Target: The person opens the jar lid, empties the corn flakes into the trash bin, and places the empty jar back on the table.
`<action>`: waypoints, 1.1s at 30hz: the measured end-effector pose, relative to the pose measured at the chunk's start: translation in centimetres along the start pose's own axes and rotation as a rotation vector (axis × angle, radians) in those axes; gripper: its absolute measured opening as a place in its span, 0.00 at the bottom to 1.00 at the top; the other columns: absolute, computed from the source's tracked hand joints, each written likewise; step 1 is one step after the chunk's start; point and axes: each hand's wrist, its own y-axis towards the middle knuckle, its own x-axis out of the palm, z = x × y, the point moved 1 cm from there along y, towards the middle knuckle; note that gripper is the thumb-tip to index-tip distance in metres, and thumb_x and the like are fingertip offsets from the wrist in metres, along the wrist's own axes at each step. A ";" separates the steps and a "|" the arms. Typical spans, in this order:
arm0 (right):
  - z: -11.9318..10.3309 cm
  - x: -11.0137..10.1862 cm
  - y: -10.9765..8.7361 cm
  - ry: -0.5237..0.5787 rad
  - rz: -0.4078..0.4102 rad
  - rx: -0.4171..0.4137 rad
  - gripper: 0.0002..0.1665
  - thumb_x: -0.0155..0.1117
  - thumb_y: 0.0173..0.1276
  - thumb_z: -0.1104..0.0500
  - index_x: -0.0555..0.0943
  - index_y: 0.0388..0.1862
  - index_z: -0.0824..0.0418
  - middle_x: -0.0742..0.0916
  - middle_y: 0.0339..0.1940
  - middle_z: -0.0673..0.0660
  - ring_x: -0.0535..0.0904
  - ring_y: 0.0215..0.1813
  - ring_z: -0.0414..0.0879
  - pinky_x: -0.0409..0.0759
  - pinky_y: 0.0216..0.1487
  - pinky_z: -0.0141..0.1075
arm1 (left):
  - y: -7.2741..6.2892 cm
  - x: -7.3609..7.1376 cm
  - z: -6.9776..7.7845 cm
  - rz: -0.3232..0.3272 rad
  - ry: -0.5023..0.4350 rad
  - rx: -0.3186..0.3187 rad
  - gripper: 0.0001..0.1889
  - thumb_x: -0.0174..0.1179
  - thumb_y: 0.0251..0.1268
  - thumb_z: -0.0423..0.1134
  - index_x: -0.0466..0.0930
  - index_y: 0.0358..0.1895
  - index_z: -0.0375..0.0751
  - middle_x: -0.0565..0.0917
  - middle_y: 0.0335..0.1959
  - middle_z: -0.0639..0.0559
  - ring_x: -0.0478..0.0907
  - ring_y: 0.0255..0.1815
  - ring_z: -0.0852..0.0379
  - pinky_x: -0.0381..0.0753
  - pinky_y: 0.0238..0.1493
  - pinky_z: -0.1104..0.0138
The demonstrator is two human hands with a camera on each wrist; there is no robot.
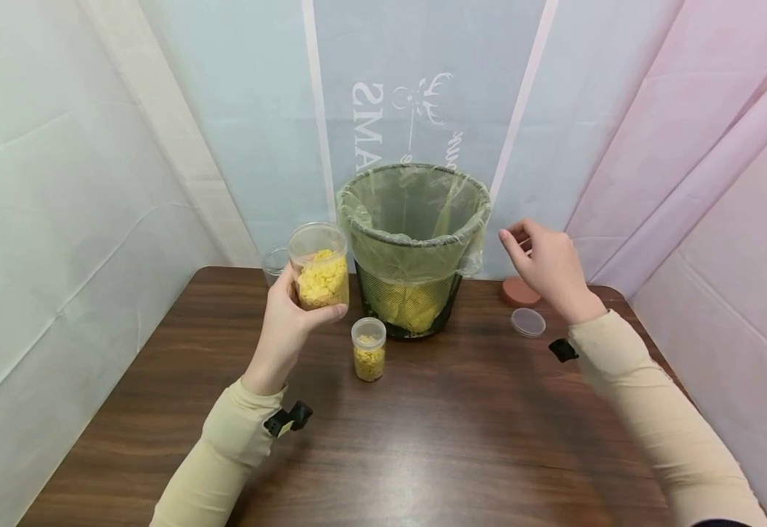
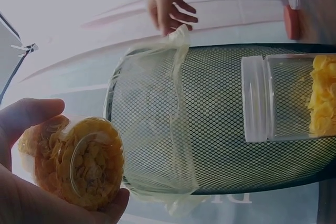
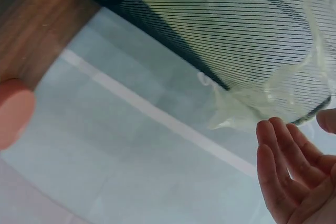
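Note:
My left hand (image 1: 281,311) grips a clear plastic jar (image 1: 323,282) about half full of yellow flaky pieces, raised left of a black mesh bin (image 1: 446,296). No lid covers the jar's mouth. In the left wrist view its round base (image 2: 97,163) faces the camera. A pale yellow-green bag (image 1: 397,260) lines the bin and folds over its rim; something yellow shows through the lower mesh. My right hand (image 1: 547,267) is raised right of the rim, fingers loosely bent and holding nothing. The right wrist view shows its fingertips (image 3: 273,124) close to the bag's edge.
A smaller clear jar (image 1: 369,359) with yellow pieces stands on the brown table (image 1: 449,432) before the bin. Behind my left hand is another clear container (image 1: 274,260). A reddish lid (image 1: 519,291) and a clear lid (image 1: 528,322) lie at right. Curtains (image 1: 238,95) enclose the table.

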 end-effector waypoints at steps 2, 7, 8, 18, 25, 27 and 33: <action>-0.5 -0.3 0.5 0.020 0.023 0.008 0.21 0.51 0.72 0.44 0.80 0.41 0.60 0.87 0.32 0.59 0.83 0.32 0.54 0.78 0.35 0.48 | 0.2 0.0 0.1 -0.006 0.001 0.005 0.38 0.68 0.40 0.21 0.68 0.60 0.44 0.77 0.52 0.49 0.74 0.52 0.53 0.76 0.52 0.65; -1.4 -0.8 1.8 0.060 0.055 0.041 0.23 0.53 0.70 0.42 0.79 0.39 0.61 0.87 0.28 0.58 0.82 0.25 0.45 0.77 0.31 0.37 | 0.9 0.2 0.4 -0.010 0.008 0.004 0.36 0.68 0.40 0.21 0.69 0.59 0.44 0.77 0.51 0.49 0.74 0.52 0.54 0.76 0.52 0.64; -1.6 -1.0 2.0 0.068 0.060 0.049 0.23 0.53 0.69 0.42 0.79 0.39 0.61 0.88 0.27 0.58 0.81 0.23 0.41 0.76 0.29 0.33 | 1.1 0.2 0.5 -0.008 0.010 0.003 0.36 0.68 0.40 0.21 0.69 0.58 0.44 0.76 0.50 0.50 0.74 0.52 0.54 0.76 0.51 0.64; -3.0 -1.7 4.2 0.082 -0.010 0.142 0.26 0.57 0.64 0.37 0.81 0.38 0.60 0.88 0.25 0.60 0.76 0.14 0.28 0.71 0.25 0.24 | 2.6 0.4 1.0 0.004 0.068 0.010 0.37 0.69 0.38 0.22 0.70 0.59 0.43 0.75 0.51 0.49 0.72 0.51 0.54 0.78 0.47 0.64; -3.7 -1.7 5.4 0.069 -0.130 0.206 0.31 0.56 0.64 0.35 0.83 0.37 0.62 0.87 0.19 0.55 0.79 0.17 0.33 0.73 0.32 0.35 | 4.0 0.7 1.4 -0.010 0.131 0.015 0.37 0.70 0.38 0.24 0.71 0.59 0.46 0.75 0.51 0.49 0.71 0.50 0.53 0.75 0.49 0.61; -3.8 -1.7 5.6 0.071 -0.149 0.231 0.31 0.56 0.64 0.35 0.83 0.37 0.62 0.87 0.17 0.53 0.78 0.17 0.32 0.74 0.35 0.37 | 4.5 0.7 1.5 -0.014 0.150 0.026 0.36 0.70 0.38 0.25 0.70 0.59 0.45 0.75 0.50 0.48 0.71 0.50 0.53 0.75 0.49 0.61; -4.0 -1.3 6.2 0.070 -0.158 0.285 0.26 0.57 0.65 0.40 0.86 0.36 0.62 0.86 0.14 0.49 0.78 0.18 0.32 0.76 0.34 0.37 | 5.8 0.7 1.9 -0.029 0.174 0.050 0.36 0.71 0.39 0.26 0.70 0.59 0.44 0.76 0.50 0.48 0.72 0.49 0.53 0.75 0.48 0.62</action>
